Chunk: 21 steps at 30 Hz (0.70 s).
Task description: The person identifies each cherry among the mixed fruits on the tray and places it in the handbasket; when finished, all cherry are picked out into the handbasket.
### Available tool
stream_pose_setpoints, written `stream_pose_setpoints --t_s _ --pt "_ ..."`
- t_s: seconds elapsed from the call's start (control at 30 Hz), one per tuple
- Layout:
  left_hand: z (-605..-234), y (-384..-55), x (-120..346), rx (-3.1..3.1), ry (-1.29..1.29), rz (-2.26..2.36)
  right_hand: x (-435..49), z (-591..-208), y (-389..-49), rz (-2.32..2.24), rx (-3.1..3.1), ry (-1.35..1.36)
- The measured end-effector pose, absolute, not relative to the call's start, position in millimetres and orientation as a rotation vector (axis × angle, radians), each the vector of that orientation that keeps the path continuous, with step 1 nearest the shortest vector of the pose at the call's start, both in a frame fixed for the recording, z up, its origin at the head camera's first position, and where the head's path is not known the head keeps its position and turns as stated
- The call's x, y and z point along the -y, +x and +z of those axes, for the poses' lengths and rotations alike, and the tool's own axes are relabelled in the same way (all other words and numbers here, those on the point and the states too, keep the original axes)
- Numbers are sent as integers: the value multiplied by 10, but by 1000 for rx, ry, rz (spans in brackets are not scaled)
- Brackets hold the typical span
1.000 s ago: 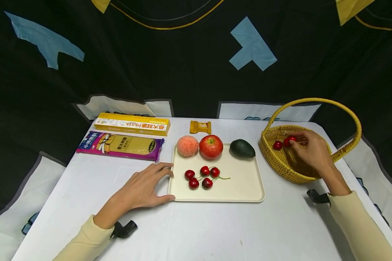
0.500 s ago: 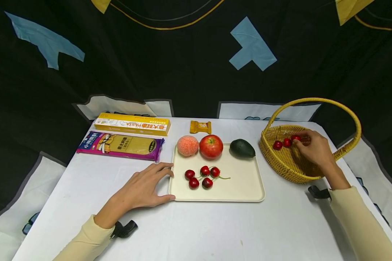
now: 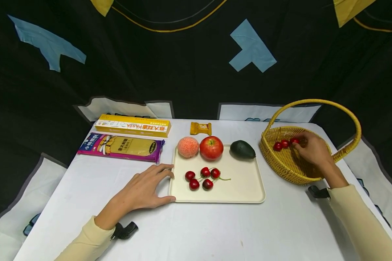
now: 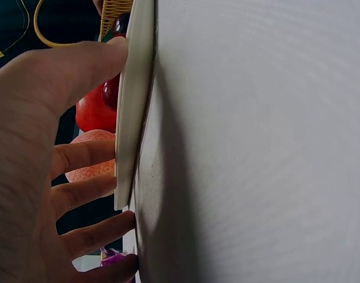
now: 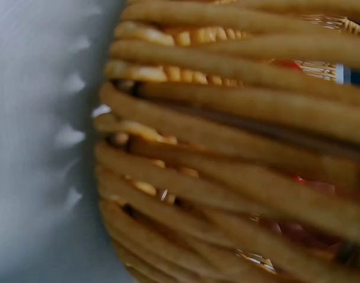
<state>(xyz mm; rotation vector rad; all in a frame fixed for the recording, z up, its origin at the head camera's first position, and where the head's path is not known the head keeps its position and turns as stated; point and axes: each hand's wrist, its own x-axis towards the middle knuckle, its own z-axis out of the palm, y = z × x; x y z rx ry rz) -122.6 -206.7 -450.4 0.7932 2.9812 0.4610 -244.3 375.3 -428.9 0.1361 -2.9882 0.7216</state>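
Note:
On the left side of the cream tray [image 3: 241, 195], my left hand [image 3: 142, 188] rests with fingers spread, thumb and fingertips at its rim. The left wrist view shows these fingers [image 4: 88, 194] fairly straight along the tray edge. My right hand [image 3: 313, 150] reaches into the yellow wicker basket [image 3: 281, 168], its thumb and index finger pinching a red cherry [image 3: 294, 140]. Two more cherries [image 3: 281, 144] lie beside it in the basket. In the right wrist view, the basket's woven wall [image 5: 227, 135] hides the hand. Several dark red cherries [image 3: 205, 173] with green stems lie on the tray.
Along the tray's back sit a pinkish textured round fruit [image 3: 187, 146], a red apple [image 3: 211, 148] and an avocado [image 3: 242, 149]. A small yellow packet [image 3: 200, 128] lies behind. At left are a yellow pasta box [image 3: 132, 125] and a purple pasta bag [image 3: 121, 146]. The basket's tall handle [image 3: 317, 101] arches above it.
Inside the basket, my right hand has shifted slightly, and the cherry at its fingertips sits close to the other two. My left hand stays at the tray.

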Motion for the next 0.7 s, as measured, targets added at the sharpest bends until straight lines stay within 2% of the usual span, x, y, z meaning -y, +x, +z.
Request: stream_pose_setpoints --t_s 0.7 --pt "-4505 -1219 2074 -2986 793 445 -3785 -4259 -2537 718 3080 250"
